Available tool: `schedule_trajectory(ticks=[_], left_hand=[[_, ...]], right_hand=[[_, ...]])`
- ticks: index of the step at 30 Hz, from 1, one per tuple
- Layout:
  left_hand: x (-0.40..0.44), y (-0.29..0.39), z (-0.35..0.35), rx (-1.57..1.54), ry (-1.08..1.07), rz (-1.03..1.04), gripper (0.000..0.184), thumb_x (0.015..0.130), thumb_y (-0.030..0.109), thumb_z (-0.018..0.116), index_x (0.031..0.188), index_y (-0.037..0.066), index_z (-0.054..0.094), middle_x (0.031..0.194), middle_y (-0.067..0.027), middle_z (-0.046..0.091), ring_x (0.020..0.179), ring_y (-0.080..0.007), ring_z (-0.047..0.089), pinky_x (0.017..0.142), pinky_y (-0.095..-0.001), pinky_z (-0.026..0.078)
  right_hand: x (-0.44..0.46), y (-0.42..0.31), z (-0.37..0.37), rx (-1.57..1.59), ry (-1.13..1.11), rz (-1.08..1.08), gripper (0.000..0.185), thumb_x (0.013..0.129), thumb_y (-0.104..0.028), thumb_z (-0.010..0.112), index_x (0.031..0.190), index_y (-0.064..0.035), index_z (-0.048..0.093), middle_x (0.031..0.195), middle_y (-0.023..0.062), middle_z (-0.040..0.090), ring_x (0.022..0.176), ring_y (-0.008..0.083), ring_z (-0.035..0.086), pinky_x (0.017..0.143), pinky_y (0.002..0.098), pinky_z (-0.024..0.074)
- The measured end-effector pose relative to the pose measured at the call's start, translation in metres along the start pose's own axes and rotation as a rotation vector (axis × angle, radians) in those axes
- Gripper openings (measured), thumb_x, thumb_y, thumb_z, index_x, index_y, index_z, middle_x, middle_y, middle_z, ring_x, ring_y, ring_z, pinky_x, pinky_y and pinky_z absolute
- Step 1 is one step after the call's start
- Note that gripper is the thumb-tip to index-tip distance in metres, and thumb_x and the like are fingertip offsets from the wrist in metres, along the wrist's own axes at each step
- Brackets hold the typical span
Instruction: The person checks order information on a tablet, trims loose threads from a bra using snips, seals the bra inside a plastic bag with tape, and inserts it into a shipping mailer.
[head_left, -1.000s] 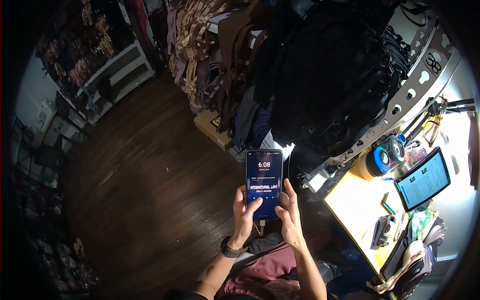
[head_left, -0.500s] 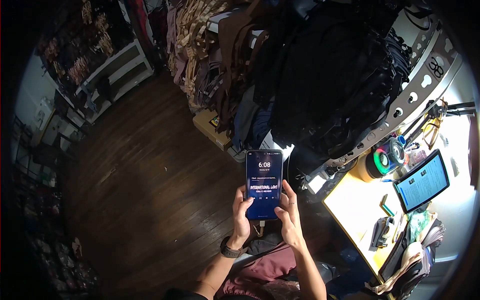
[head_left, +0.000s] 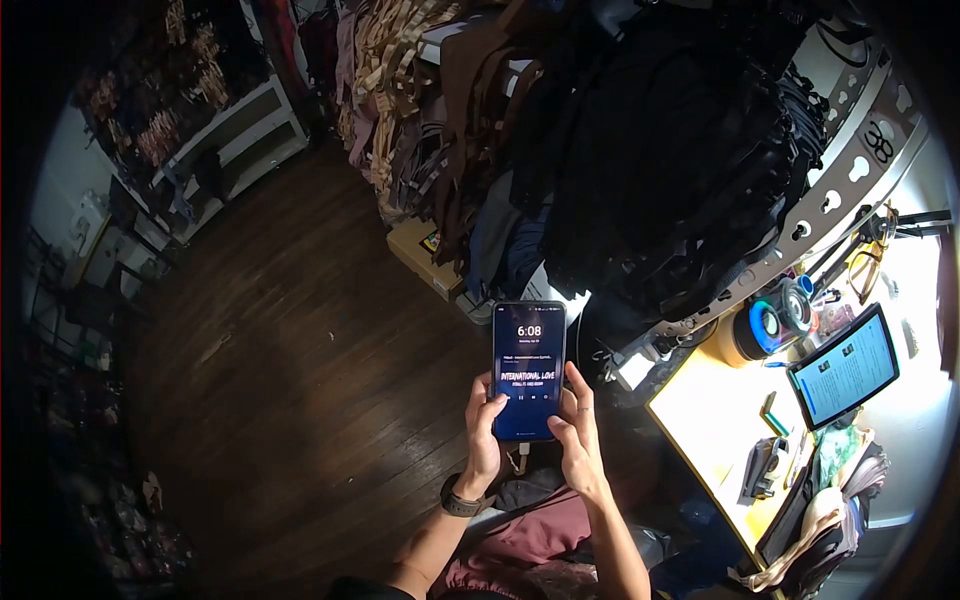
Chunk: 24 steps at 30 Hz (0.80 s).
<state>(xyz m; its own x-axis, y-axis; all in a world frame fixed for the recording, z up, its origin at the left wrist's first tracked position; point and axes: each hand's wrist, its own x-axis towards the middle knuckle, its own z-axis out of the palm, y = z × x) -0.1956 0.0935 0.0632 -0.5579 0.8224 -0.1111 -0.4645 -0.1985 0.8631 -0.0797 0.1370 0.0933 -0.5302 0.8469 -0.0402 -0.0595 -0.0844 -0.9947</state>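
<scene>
A smartphone (head_left: 529, 350) is held upright in front of me, its lit screen showing 6:08 and a music player reading "International Love". My left hand (head_left: 483, 432) grips its lower left edge, thumb on the edge of the screen; a dark watch (head_left: 461, 497) is on that wrist. Around the lower right edge is my right hand (head_left: 578, 430), its thumb by the bottom corner. A cable plug (head_left: 523, 450) shows just under the phone's bottom edge. Maroon cloth (head_left: 530, 545) lies below my hands, between the forearms.
On the right, a yellow-edged table (head_left: 700, 410) bears a tablet (head_left: 848, 368), a speaker with a coloured light ring (head_left: 764, 327), a tape dispenser (head_left: 765, 468) and piled fabric (head_left: 835, 510). Dark garments (head_left: 660, 150) hang ahead above a cardboard box (head_left: 424, 258). Wooden floor (head_left: 290, 350) stretches left.
Both hands keep the same hold on the phone. The view has shifted very slightly, and the speaker's ring light has turned from green and red to blue.
</scene>
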Motion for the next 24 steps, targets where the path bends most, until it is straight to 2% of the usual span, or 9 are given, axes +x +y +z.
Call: schedule_trajectory(ticks=[14, 24], left_hand=[[-0.0003, 0.0029, 0.0004, 0.119, 0.016, 0.029, 0.033, 0.087, 0.024, 0.046, 0.110, 0.001, 0.048, 0.099, -0.0056, 0.054, 0.093, -0.0108, 0.050, 0.086, -0.0261, 0.039], [0.0000, -0.0019, -0.0021, 0.033, 0.008, 0.003, 0.030, 0.087, 0.022, 0.042, 0.109, 0.003, 0.048, 0.102, -0.0041, 0.054, 0.096, -0.0100, 0.050, 0.087, -0.0253, 0.037]], right_hand=[[-0.0008, 0.0019, 0.0007, 0.046, -0.023, 0.001, 0.069, 0.079, 0.001, 0.039, 0.142, -0.0020, 0.013, 0.126, 0.0214, 0.045, 0.116, 0.0257, 0.045, 0.101, 0.0346, 0.0305], [-0.0016, -0.0002, 0.0019, 0.067, -0.019, 0.009, 0.070, 0.079, 0.002, 0.040, 0.143, -0.0019, 0.012, 0.127, 0.0201, 0.044, 0.116, 0.0247, 0.044, 0.101, 0.0339, 0.0296]])
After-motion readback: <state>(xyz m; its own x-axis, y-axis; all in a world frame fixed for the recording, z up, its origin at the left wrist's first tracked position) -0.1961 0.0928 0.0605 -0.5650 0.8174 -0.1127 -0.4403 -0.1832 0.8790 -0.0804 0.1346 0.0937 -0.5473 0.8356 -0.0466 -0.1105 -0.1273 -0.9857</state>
